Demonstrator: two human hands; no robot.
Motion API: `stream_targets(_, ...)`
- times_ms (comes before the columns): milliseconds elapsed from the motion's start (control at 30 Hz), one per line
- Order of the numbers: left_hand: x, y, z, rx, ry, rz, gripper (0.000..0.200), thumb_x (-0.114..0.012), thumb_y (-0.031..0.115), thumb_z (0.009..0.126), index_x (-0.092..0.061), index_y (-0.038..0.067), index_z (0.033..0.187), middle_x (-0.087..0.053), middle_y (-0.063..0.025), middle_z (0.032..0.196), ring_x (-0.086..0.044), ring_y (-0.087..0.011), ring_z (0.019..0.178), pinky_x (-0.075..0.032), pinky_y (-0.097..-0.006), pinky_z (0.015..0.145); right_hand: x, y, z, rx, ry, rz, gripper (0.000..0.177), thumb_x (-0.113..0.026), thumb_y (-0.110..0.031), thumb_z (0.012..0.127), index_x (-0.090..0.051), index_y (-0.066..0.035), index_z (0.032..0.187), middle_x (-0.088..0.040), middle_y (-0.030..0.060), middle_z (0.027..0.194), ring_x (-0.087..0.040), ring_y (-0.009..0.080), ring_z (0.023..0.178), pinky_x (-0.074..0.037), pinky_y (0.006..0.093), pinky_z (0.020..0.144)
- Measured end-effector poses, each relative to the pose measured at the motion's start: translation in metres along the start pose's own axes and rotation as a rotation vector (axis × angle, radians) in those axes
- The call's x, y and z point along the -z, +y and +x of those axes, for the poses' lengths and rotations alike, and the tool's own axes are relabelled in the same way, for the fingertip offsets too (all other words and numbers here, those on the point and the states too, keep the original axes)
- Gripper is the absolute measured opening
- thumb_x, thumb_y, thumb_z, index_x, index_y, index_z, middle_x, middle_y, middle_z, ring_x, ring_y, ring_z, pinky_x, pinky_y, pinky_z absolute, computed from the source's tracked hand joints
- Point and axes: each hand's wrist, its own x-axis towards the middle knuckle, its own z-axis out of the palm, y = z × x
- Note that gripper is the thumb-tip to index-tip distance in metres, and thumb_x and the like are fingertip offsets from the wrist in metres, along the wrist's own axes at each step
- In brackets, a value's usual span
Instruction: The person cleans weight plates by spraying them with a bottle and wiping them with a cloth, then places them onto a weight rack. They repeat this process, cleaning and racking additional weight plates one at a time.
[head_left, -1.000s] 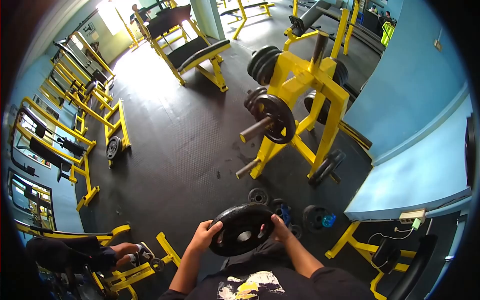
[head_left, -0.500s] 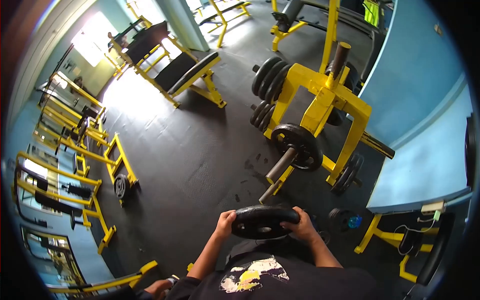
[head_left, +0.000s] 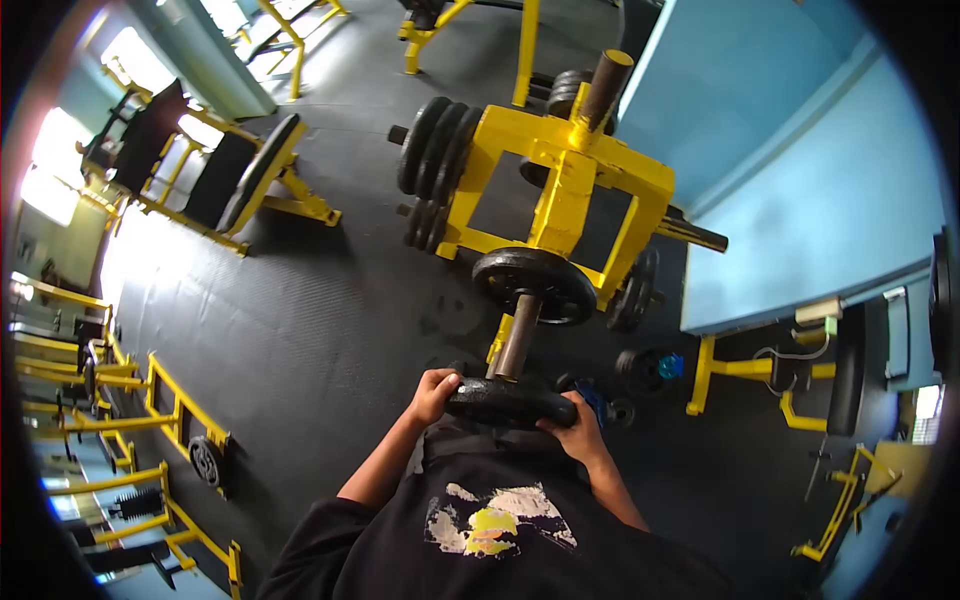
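Note:
A black weight plate (head_left: 508,404) is held between my two hands in front of my torso. My left hand (head_left: 434,397) grips its left edge, thumb on top. On the opposite edge my right hand (head_left: 571,424) is closed with its fingers wrapped round the rim. The plate's far edge overlaps the end of a bare metal post (head_left: 519,338) in this view. That post sticks out toward me from a yellow plate rack (head_left: 562,205). Farther up the same post sits another black weight plate (head_left: 534,285).
Several black plates (head_left: 438,150) hang on the rack's left side, with more plates (head_left: 634,290) low on its right. Dumbbells and a blue object (head_left: 671,367) lie on the floor at right. A padded bench (head_left: 262,172) stands at far left, a blue wall (head_left: 800,190) at right.
My view has turned right, so the rack now sits more to the left and nearer the middle. The plate in my hands has come up to the end of the post.

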Motion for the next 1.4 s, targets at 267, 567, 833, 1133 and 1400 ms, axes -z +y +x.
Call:
stream_targets(267, 0.024, 0.004, 0.061, -0.026, -0.266, 0.035, 0.041, -0.055, 0.036, 0.092, -0.059, -0.002, 0.076, -0.046, -0.0004, 0.063, -0.043, -0.0093, 0.065, -0.036, -0.0310, 0.058, -0.026, 0.027, -0.002, -0.138, 0.177, 0.026, 0.049, -0.090, -0.013, 0.068, -0.056, -0.006, 0.102, -0.064, 0.0034, 0.087, -0.062, 0.0132, 0.078, -0.051, 0.0281, 0.071)
stream_targets(567, 0.034, 0.031, 0.073, -0.126, -0.410, 0.191, 0.039, -0.065, 0.034, 0.083, -0.067, -0.004, 0.083, -0.065, -0.0155, 0.072, -0.065, -0.0260, 0.069, -0.049, -0.0369, 0.066, -0.035, -0.023, 0.003, -0.123, 0.226, -0.201, 0.048, -0.085, 0.002, 0.066, -0.058, -0.007, 0.105, -0.065, 0.0079, 0.092, -0.066, 0.0214, 0.082, -0.053, 0.0328, 0.075)
stream_targets(833, 0.029, 0.048, 0.094, -0.106, -0.394, 0.212, 0.040, -0.065, 0.036, 0.082, -0.068, -0.004, 0.082, -0.065, -0.0162, 0.071, -0.065, -0.0271, 0.069, -0.049, -0.0364, 0.066, -0.024, -0.023, 0.022, -0.106, 0.225, -0.222, 0.051, -0.082, 0.007, 0.065, -0.057, -0.007, 0.107, -0.065, 0.0081, 0.097, -0.066, 0.0216, 0.088, -0.053, 0.0327, 0.077)
stream_targets(1133, 0.024, 0.044, 0.110, -0.093, -0.308, 0.215, 0.045, -0.066, 0.039, 0.083, -0.066, -0.006, 0.082, -0.064, -0.0175, 0.072, -0.064, -0.0256, 0.071, -0.049, -0.0360, 0.069, -0.015, -0.004, 0.047, -0.163, 0.249, -0.138, 0.048, -0.086, -0.002, 0.069, -0.057, -0.007, 0.107, -0.065, 0.0085, 0.104, -0.066, 0.0222, 0.094, -0.053, 0.0329, 0.082)
stream_targets(1400, 0.012, 0.045, 0.119, -0.238, 0.029, 0.249, 0.068, -0.062, 0.040, 0.083, -0.042, 0.002, 0.135, -0.044, -0.0164, 0.131, -0.043, -0.0292, 0.125, -0.036, -0.0413, 0.102, -0.049, 0.013, 0.054, -0.151, 0.630, -0.020, 0.090, -0.084, -0.010, 0.076, -0.032, -0.005, 0.150, -0.048, 0.0206, 0.142, -0.048, 0.0294, 0.133, -0.045, 0.0386, 0.104)
